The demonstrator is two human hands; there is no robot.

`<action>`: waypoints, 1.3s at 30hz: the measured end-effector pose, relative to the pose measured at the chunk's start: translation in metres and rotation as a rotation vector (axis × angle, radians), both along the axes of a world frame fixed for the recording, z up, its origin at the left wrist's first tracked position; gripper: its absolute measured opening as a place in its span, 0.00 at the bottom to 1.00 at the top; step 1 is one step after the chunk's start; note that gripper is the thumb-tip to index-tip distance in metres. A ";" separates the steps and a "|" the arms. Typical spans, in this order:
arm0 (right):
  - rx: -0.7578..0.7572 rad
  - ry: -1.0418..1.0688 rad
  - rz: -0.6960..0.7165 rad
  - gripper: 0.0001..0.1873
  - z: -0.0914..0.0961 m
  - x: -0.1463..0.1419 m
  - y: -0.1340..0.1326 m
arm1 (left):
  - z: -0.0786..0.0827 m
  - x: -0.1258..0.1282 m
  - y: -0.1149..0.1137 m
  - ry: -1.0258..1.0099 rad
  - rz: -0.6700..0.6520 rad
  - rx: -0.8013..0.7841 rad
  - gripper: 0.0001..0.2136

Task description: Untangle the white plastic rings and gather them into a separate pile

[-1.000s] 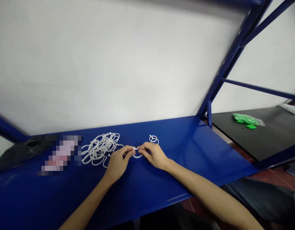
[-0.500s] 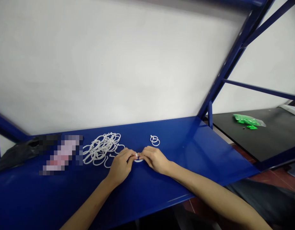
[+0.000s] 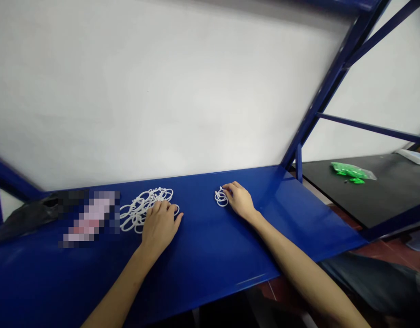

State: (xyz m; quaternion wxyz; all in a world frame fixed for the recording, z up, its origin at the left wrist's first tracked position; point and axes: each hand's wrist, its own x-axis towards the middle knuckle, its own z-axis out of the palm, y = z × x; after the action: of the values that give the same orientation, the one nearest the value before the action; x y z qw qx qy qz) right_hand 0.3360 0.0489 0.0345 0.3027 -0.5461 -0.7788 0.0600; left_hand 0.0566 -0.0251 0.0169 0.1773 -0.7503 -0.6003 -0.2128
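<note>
Head view: we see the left hand [image 3: 161, 226], fingers loosely spread, over a tangled pile of thin, white, plastic-looking rings [image 3: 149, 198] on a flat blue table [image 3: 210, 255]. The right hand [image 3: 242, 201] rests, fingers bent, beside a small cluster of white rings [image 3: 220, 197]. Whether either grasps a ring, we cannot tell. We judge each ring light, springy, best pinched along its band.

In front of me, blue table [image 3: 203, 259]: black bag [image 3: 22, 218] far left, pixelated pinkish item [image 3: 90, 216] beside it, then heap of white rings [image 3: 141, 207], small group of white rings [image 3: 221, 199] apart on my right. Black table [image 3: 394, 187] further right has clear bag of green pieces [image 3: 353, 171]
</note>
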 end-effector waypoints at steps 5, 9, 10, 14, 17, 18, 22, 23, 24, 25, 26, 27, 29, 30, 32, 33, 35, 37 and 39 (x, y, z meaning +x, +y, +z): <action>-0.004 -0.091 -0.062 0.11 0.002 0.005 0.004 | 0.000 0.004 0.000 0.024 -0.033 -0.003 0.07; 0.115 -0.050 0.005 0.12 0.006 -0.001 -0.003 | 0.006 0.016 -0.002 -0.100 -0.203 0.057 0.07; 0.131 -0.014 0.052 0.12 0.007 -0.004 -0.007 | 0.008 0.019 -0.004 -0.125 -0.253 0.070 0.08; 0.009 0.175 0.357 0.13 0.012 -0.022 -0.026 | 0.010 0.026 -0.008 -0.142 -0.387 0.102 0.08; -0.177 0.302 0.485 0.12 0.010 -0.037 -0.040 | 0.008 0.028 -0.010 -0.115 -0.430 0.091 0.09; -0.227 0.350 0.492 0.11 0.008 -0.041 -0.043 | 0.008 0.028 -0.010 -0.105 -0.442 0.080 0.09; -0.324 0.537 0.510 0.07 0.001 -0.048 -0.047 | 0.006 0.032 -0.012 -0.095 -0.502 0.058 0.09; -0.327 0.565 0.517 0.06 0.000 -0.049 -0.046 | 0.006 0.034 -0.013 -0.117 -0.519 0.057 0.08; -0.324 0.579 0.523 0.05 0.000 -0.049 -0.046 | 0.006 0.035 -0.013 -0.160 -0.528 0.059 0.07; -0.311 0.580 0.527 0.05 0.000 -0.048 -0.046 | 0.006 0.036 -0.014 -0.228 -0.518 0.066 0.05; -0.288 0.566 0.527 0.05 0.001 -0.047 -0.046 | 0.006 0.037 -0.014 -0.317 -0.481 0.076 0.04; -0.258 0.540 0.522 0.05 0.002 -0.047 -0.046 | 0.007 0.037 -0.014 -0.418 -0.424 0.086 0.05; -0.193 0.474 0.510 0.06 0.005 -0.044 -0.047 | 0.007 0.038 -0.013 -0.605 -0.299 0.070 0.07; -0.165 0.444 0.507 0.07 0.006 -0.043 -0.047 | 0.008 0.038 -0.013 -0.667 -0.260 0.028 0.07; -0.120 0.407 0.510 0.08 0.007 -0.042 -0.047 | 0.008 0.037 -0.011 -0.740 -0.247 -0.092 0.08; -0.105 0.401 0.519 0.08 0.007 -0.041 -0.047 | 0.007 0.037 -0.011 -0.762 -0.255 -0.146 0.08; -0.080 0.400 0.539 0.08 0.006 -0.041 -0.046 | 0.006 0.037 -0.010 -0.795 -0.269 -0.207 0.09; -0.069 0.400 0.551 0.07 0.003 -0.042 -0.045 | 0.003 0.037 -0.010 -0.810 -0.281 -0.224 0.09; -0.066 0.388 0.560 0.06 0.000 -0.044 -0.045 | 0.002 0.037 -0.010 -0.806 -0.294 -0.221 0.08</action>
State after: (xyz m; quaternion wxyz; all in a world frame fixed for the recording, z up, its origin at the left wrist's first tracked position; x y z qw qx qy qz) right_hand 0.2920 0.0038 0.0349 0.3993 -0.2992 -0.8239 0.2689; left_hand 0.0941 -0.0352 0.0188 -0.1843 -0.6992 -0.5277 -0.4458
